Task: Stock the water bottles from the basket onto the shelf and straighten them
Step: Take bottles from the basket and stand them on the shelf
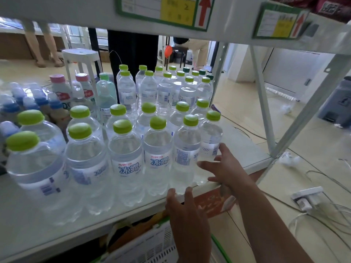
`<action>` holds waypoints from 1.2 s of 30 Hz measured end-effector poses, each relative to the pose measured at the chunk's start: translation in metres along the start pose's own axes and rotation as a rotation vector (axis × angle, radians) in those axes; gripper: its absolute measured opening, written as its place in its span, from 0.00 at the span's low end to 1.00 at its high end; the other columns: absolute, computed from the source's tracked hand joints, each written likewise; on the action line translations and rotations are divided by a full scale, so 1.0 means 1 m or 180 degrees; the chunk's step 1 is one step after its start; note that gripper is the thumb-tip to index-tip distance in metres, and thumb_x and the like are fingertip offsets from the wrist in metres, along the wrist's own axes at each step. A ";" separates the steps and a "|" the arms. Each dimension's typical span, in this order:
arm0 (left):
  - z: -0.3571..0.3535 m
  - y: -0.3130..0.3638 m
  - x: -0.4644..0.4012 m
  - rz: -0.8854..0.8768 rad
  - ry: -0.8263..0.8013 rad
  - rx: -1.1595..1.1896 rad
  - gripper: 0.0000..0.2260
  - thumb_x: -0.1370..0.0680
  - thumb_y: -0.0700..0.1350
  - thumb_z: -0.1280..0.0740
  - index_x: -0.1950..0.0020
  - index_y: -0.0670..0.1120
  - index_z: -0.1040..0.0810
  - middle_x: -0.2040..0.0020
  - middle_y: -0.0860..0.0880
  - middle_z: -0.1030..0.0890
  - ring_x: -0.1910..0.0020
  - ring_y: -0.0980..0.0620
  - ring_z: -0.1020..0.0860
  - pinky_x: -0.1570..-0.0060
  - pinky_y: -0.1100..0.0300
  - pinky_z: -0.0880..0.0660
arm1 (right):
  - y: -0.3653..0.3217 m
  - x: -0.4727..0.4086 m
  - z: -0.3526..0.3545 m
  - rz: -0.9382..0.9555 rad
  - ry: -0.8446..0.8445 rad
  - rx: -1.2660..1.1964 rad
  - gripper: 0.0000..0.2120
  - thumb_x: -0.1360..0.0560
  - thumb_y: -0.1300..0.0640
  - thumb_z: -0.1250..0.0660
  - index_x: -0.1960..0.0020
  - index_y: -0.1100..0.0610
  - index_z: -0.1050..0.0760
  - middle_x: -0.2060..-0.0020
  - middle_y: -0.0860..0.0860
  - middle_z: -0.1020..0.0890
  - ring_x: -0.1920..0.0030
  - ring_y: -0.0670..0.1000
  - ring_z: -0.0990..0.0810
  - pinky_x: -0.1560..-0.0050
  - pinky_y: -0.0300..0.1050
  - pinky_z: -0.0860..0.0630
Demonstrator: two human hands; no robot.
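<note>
The white shelf carries rows of clear water bottles with lime-green caps, standing upright from the front edge to the back. At the right end of the front row stands one water bottle whose label is turned so that fine print faces forward, while its two neighbours to the left show blue lettering. The left hand reaches up from below the shelf edge with its fingers spread and loose, the fingertips at the base of that bottle; whether they touch it I cannot tell, and the hand grips nothing. The right hand comes in from the right with its fingers apart and extended toward the same bottle and the bottle with the Olympic rings just behind it, close to both but not closed on either. Below the shelf, in the bottom of the view, the white basket with a green rim sits under the left forearm. On the left part of the shelf stand drinks with pink caps and blue-capped bottles, blurred.
</note>
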State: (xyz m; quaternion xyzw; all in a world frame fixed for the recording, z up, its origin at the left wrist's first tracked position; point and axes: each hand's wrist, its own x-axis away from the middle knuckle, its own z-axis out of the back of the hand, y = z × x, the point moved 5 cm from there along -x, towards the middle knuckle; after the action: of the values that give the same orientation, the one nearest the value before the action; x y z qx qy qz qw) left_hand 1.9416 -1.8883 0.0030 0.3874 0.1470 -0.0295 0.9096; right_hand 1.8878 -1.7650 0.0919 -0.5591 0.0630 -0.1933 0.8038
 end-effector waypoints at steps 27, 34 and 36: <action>-0.005 -0.009 -0.007 0.0042 -0.0122 0.0076 0.26 0.39 0.38 0.23 0.43 0.50 0.25 0.40 0.38 0.28 0.45 0.41 0.23 0.53 0.50 0.19 | 0.007 -0.005 -0.004 -0.0150 -0.0027 -0.0114 0.29 0.31 0.55 0.24 0.36 0.45 0.34 0.51 0.44 0.25 0.50 0.45 0.24 0.49 0.56 0.19; 0.005 -0.012 -0.011 -0.0330 0.0454 0.0561 0.16 0.23 0.58 0.45 0.39 0.56 0.26 0.39 0.44 0.35 0.42 0.47 0.34 0.49 0.48 0.23 | 0.007 -0.007 -0.007 -0.0512 -0.0101 -0.0544 0.24 0.32 0.60 0.25 0.40 0.48 0.30 0.48 0.49 0.19 0.46 0.52 0.21 0.47 0.59 0.21; 0.003 -0.012 -0.014 -0.0267 0.0462 0.0786 0.29 0.27 0.69 0.57 0.39 0.57 0.26 0.41 0.50 0.39 0.43 0.53 0.37 0.45 0.50 0.25 | 0.007 -0.007 -0.006 -0.0523 -0.0117 -0.0557 0.24 0.32 0.60 0.25 0.41 0.49 0.30 0.48 0.50 0.19 0.45 0.51 0.21 0.47 0.59 0.21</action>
State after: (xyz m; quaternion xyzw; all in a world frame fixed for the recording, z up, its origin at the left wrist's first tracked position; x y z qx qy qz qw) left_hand 1.9269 -1.8992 0.0007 0.4910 0.2237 -0.0573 0.8400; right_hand 1.8815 -1.7658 0.0828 -0.6339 0.0189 -0.2421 0.7343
